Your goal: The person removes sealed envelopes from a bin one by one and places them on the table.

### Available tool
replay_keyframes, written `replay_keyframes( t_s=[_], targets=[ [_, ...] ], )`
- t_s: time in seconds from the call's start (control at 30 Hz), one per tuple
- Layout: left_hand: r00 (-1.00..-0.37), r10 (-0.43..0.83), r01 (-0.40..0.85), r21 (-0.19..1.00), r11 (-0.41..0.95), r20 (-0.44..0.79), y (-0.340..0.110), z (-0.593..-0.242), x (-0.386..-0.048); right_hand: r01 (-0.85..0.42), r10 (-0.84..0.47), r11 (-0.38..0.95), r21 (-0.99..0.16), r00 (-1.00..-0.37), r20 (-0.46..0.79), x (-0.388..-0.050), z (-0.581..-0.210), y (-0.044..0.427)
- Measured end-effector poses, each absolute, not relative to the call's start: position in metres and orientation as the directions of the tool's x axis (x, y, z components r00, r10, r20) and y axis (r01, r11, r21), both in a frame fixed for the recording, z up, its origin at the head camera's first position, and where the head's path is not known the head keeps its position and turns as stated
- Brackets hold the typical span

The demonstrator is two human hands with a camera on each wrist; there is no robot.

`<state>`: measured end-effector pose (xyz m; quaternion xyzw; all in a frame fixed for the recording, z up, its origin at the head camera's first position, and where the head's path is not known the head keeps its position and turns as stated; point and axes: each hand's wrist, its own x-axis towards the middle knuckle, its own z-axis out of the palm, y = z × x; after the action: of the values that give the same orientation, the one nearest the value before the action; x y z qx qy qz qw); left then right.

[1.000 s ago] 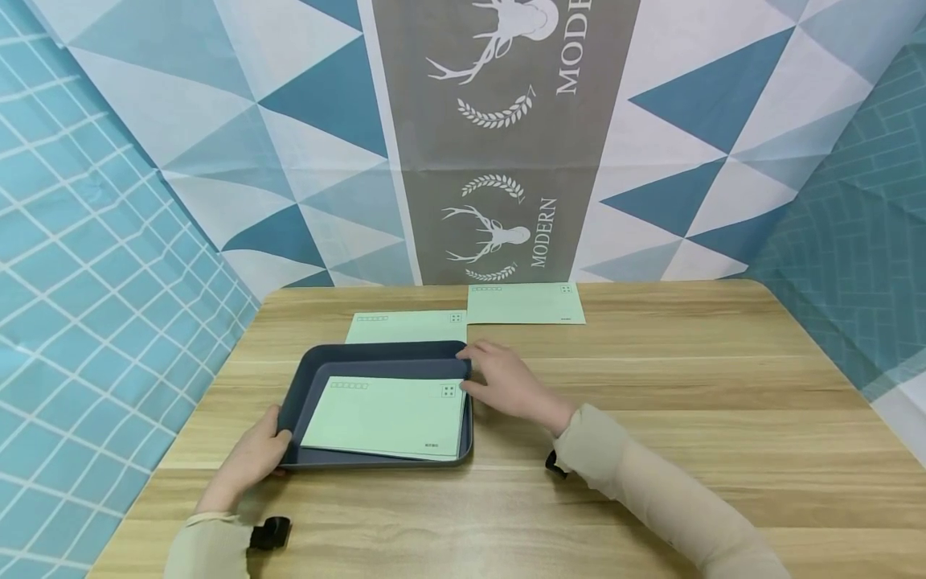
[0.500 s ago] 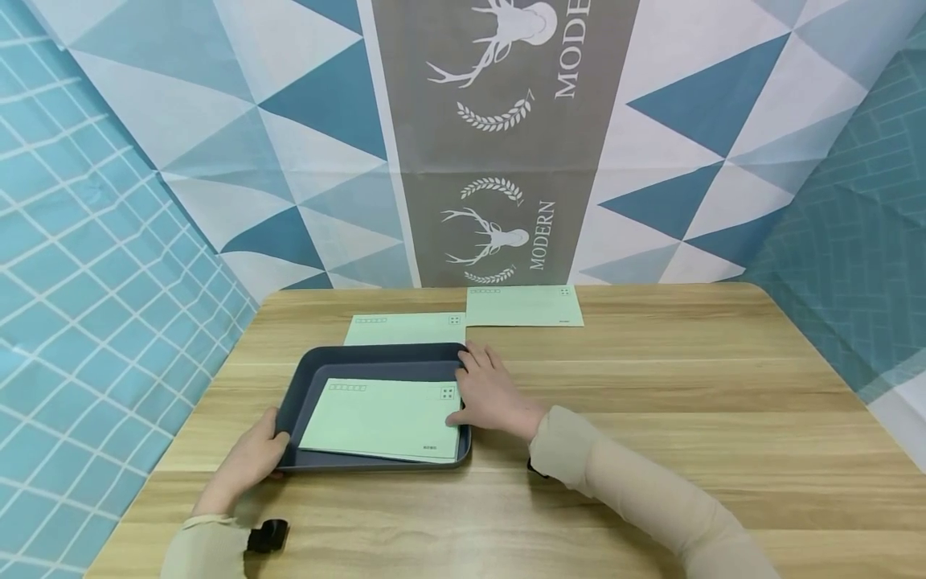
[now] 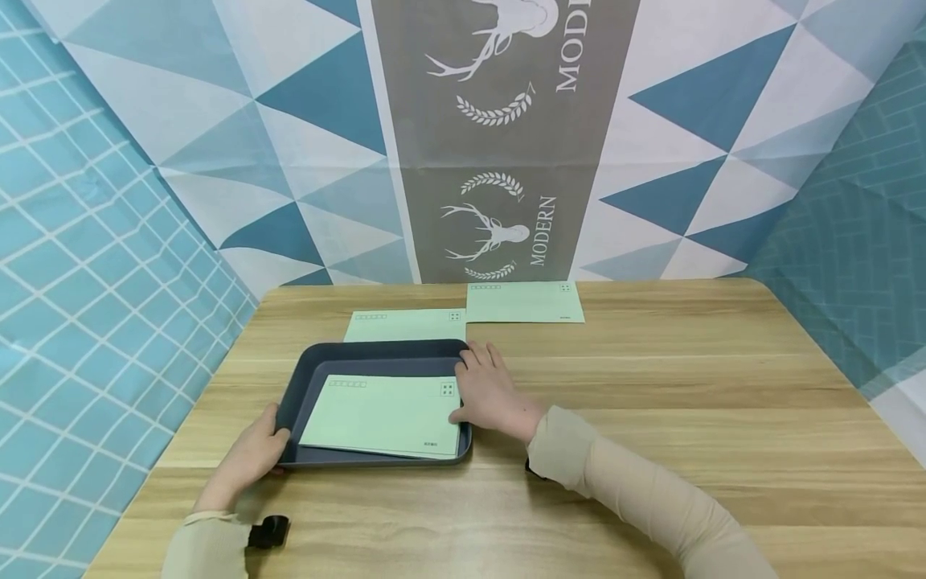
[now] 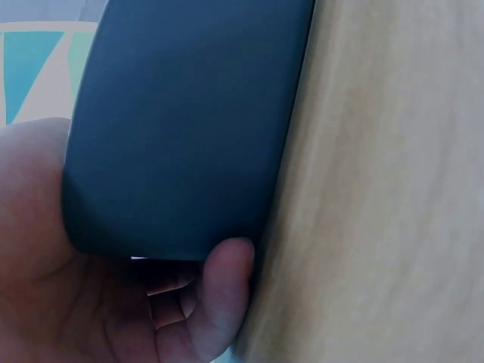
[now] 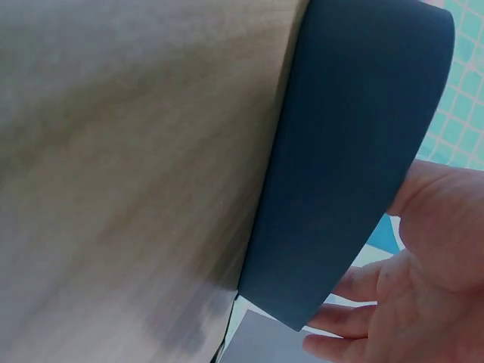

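A dark blue-grey rectangular tray (image 3: pixel 394 366) sits left of centre on the table in the head view. Inside it lies a stack of pale green envelopes (image 3: pixel 383 414). My left hand (image 3: pixel 249 454) grips the tray's near left corner, thumb by the rim; the left wrist view shows fingers curled at the wall's end. My right hand (image 3: pixel 493 394) rests over the right rim, fingers loosely spread, thumb touching or just above the top envelope. In the right wrist view, the right fingers (image 5: pixel 355 283) reach over the tray's outer wall (image 5: pixel 348 151); their tips are partly hidden.
Behind the tray, one pale green envelope (image 3: pixel 405 324) lies partly hidden by its far rim. Another envelope (image 3: pixel 525 302) lies to its right at the back edge of the wooden table (image 3: pixel 651 402). A patterned cloth (image 3: pixel 499 145) hangs behind.
My right hand has shifted slightly left and spread along the tray's right rim, its thumb now lower over the envelopes. The left hand, tray and envelopes look unmoved.
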<state>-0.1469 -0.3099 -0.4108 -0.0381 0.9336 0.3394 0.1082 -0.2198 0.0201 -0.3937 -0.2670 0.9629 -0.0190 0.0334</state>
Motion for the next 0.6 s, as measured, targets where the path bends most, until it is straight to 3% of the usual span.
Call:
replay_keyframes(
  t_s=[0.2, 0.6],
  targets=[
    [-0.976, -0.001, -0.139, 0.619, 0.773, -0.218, -0.3099, -0.4107, -0.1467, -0.517, -0.517, 0.852, -0.089, -0.856, 0.017, -0.2177, -0.3975, 0.0196],
    [-0.973, -0.011, -0.153, 0.614, 0.774, -0.229, -0.3092, -0.4104, -0.1470, -0.482, -0.487, 0.812, -0.328, -0.871, 0.073, -0.2187, -0.4023, 0.0222]
  ],
)
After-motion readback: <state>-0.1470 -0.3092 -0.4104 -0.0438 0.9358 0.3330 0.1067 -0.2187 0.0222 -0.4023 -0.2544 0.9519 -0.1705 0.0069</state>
